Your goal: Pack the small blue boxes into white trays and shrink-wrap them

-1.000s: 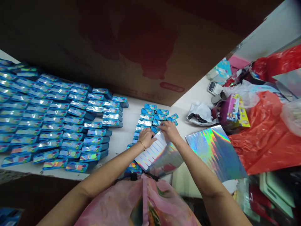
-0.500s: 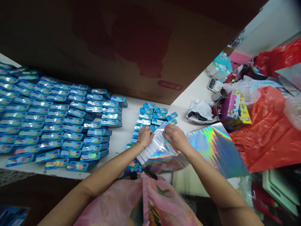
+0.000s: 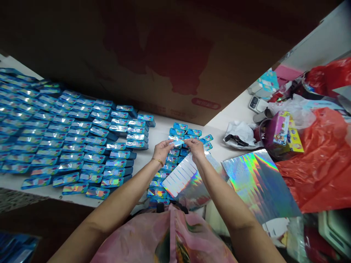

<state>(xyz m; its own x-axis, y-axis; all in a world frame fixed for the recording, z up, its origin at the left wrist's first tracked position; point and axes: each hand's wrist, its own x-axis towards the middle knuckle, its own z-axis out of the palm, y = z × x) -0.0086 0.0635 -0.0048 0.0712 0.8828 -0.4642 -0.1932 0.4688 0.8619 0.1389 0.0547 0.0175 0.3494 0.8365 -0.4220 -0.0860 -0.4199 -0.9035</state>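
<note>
My left hand (image 3: 161,149) and my right hand (image 3: 195,147) pinch the two ends of a small holographic sticker strip (image 3: 177,142), held over a cluster of blue cases (image 3: 181,133). Just below my right hand lies a holographic sticker sheet (image 3: 183,177) with several white backing slots where strips are gone. It rests partly on the blue cases in front of me. A thin bracelet circles my left wrist.
Rows of blue cases with shiny labels (image 3: 68,142) fill the white table (image 3: 153,137) to the left. A big cardboard box (image 3: 170,62) stands behind. Another holographic sheet (image 3: 257,182), red plastic bags (image 3: 315,164), a purple toy box (image 3: 279,129) and crumpled white wrapping (image 3: 240,131) lie right.
Both hands left the sticker sheet and rose toward the far cases, now holding a peeled strip between them. The sheet dropped back flat on the cases.
</note>
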